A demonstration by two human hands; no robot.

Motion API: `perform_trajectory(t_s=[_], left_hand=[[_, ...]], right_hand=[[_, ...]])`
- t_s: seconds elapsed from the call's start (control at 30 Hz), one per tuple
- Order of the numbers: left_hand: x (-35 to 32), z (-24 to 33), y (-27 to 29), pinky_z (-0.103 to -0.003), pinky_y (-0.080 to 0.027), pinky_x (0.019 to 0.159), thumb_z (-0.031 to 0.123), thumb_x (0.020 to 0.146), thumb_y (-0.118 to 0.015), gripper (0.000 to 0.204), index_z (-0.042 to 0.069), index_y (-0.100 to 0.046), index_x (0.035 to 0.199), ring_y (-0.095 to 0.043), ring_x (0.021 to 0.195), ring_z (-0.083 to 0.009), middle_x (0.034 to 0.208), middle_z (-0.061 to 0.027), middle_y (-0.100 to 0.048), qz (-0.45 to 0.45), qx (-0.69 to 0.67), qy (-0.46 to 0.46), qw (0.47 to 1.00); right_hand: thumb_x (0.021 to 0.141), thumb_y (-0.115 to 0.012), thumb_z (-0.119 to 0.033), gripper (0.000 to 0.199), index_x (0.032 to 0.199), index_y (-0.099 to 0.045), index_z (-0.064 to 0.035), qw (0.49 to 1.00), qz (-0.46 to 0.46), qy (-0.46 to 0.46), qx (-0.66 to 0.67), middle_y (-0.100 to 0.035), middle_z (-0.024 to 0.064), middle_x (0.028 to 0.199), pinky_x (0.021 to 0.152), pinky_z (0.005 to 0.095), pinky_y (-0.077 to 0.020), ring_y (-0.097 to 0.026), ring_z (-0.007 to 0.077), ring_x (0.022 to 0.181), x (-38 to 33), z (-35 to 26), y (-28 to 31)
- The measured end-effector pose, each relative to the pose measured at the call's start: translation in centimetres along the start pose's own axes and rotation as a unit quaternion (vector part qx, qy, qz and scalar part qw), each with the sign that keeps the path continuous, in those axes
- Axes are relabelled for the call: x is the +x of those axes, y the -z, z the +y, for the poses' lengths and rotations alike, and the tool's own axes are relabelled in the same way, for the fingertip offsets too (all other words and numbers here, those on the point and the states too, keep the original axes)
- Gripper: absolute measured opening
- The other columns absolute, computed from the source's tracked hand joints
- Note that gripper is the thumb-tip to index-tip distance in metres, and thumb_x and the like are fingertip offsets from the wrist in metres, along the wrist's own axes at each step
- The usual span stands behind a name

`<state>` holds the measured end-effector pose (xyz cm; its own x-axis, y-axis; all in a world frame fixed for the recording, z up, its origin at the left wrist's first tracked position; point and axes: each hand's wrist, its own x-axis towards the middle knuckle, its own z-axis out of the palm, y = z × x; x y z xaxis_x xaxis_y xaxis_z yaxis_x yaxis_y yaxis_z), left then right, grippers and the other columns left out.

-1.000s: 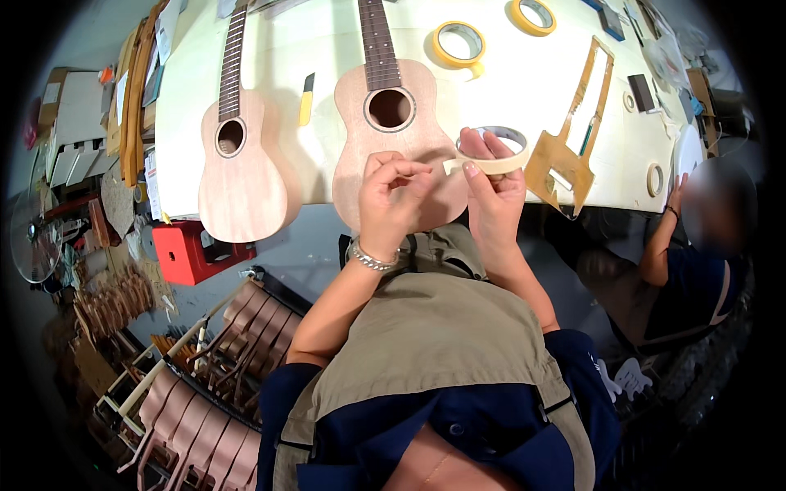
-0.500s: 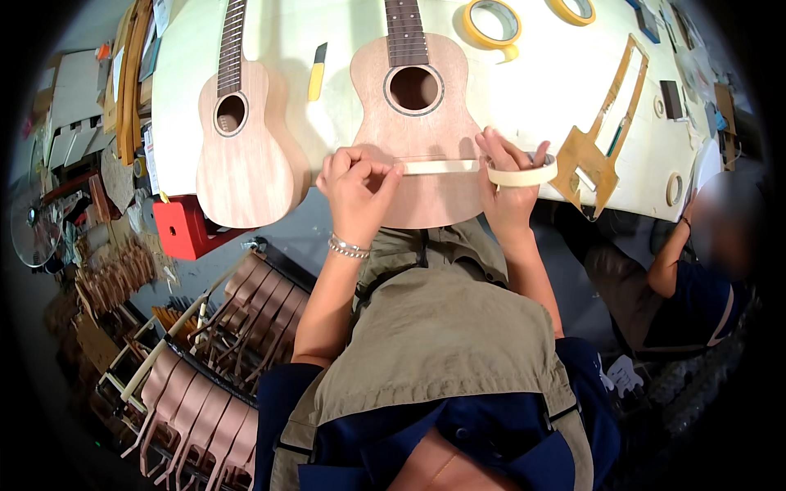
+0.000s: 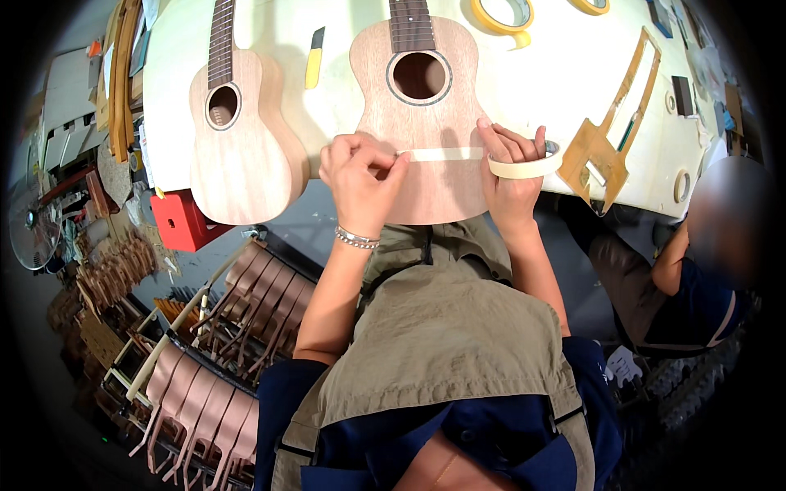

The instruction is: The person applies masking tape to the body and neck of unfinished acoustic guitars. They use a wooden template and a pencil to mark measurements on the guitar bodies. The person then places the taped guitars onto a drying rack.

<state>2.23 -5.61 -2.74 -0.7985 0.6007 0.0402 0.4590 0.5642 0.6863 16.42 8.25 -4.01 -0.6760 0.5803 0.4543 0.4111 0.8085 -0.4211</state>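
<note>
A small unfinished wooden ukulele [image 3: 417, 123] lies face up in front of me, its lower end at the table's near edge. A pale strip of masking tape [image 3: 446, 154] stretches across its lower body, below the sound hole. At the strip's left end, my left hand [image 3: 360, 176] is closed in a pinch between thumb and fingertips. The roll of masking tape [image 3: 528, 169] hangs around the fingers of my right hand [image 3: 512, 196] at the strip's other end. Whether the strip is stuck to the wood or only held over it, I cannot tell.
A second ukulele [image 3: 246, 155] lies to the left, with a yellow utility knife [image 3: 314, 61] between the two. Yellow tape rolls [image 3: 524, 37] and a brown template [image 3: 585, 159] are on the right. A red block [image 3: 184, 222] juts out lower left. A person [image 3: 696, 282] sits at right.
The tape strip has shifted slightly up the ukulele's body, toward the sound hole, with both hands still at its ends. The whole view has shifted a little.
</note>
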Motion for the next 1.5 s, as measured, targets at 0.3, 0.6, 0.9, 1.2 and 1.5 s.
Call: perform_trajectory(t_s=[0.3, 0.6, 0.9, 1.2, 1.5], left_hand=[[-3.7, 1.6, -0.5, -0.05, -0.019, 0.103, 0.03, 0.079, -0.064, 0.042, 0.03, -0.059, 0.121, -0.033, 0.122, -0.0296, 0.131, -0.0113, -0.04, -0.045, 0.255, -0.143, 0.955], [14.8, -9.4, -2.9, -0.04, -0.043, 0.087, 0.022, 0.083, -0.062, 0.029, 0.002, -0.06, 0.103, -0.052, 0.093, -0.0347, 0.103, -0.0174, -0.054, 0.067, 0.304, -0.036, 0.95], [11.1, -1.6, 3.1, -0.023, -0.047, 0.06, 0.004, 0.075, -0.068, 0.023, 0.001, -0.062, 0.098, -0.06, 0.066, -0.0093, 0.071, -0.0039, -0.063, -0.062, -0.175, 0.057, 0.981], [1.8, 4.0, -0.9, -0.02, -0.051, 0.052, 0.014, 0.087, -0.062, 0.015, 0.001, -0.054, 0.089, -0.067, 0.065, -0.0132, 0.073, -0.0067, -0.065, -0.37, -0.257, 0.232, 0.862], [2.5, 2.9, -1.8, -0.022, -0.051, 0.049, 0.009, 0.085, -0.061, 0.012, -0.001, -0.054, 0.085, -0.065, 0.059, -0.0124, 0.067, -0.0066, -0.063, -0.354, -0.152, 0.093, 0.918]], right_hand=[[0.067, -0.063, 0.004, 0.049, 0.112, -0.063, -0.0169, 1.0, -0.012, -0.007, 0.009, -0.061, 0.0012, 0.091, 0.103, 0.0515, -0.0299, -0.059, 0.0193, 0.092, -0.3, 0.4, -0.6], [0.069, -0.061, 0.002, 0.045, 0.11, -0.063, -0.0166, 0.999, -0.011, -0.019, 0.036, -0.061, 0.0014, 0.093, 0.104, 0.0509, -0.0278, -0.059, 0.021, 0.093, -0.2, 0.3, -0.4], [0.069, -0.064, -0.002, 0.036, 0.101, -0.065, -0.017, 0.999, 0.012, -0.042, 0.032, -0.062, -0.0016, 0.093, 0.104, 0.0488, -0.0287, -0.059, 0.0197, 0.091, -0.5, 0.8, -0.8], [0.067, -0.066, -0.006, 0.032, 0.097, -0.065, -0.0169, 0.997, 0.014, -0.042, 0.056, -0.061, -0.002, 0.091, 0.103, 0.0491, -0.0297, -0.06, 0.0191, 0.09, -0.5, 0.9, -0.6], [0.081, -0.057, -0.005, 0.024, 0.105, -0.061, -0.009, 0.961, 0.014, 0.156, 0.226, -0.061, 0.0066, 0.108, 0.109, 0.0465, -0.0227, -0.056, 0.0232, 0.103, -1.8, -3.5, 1.2]])
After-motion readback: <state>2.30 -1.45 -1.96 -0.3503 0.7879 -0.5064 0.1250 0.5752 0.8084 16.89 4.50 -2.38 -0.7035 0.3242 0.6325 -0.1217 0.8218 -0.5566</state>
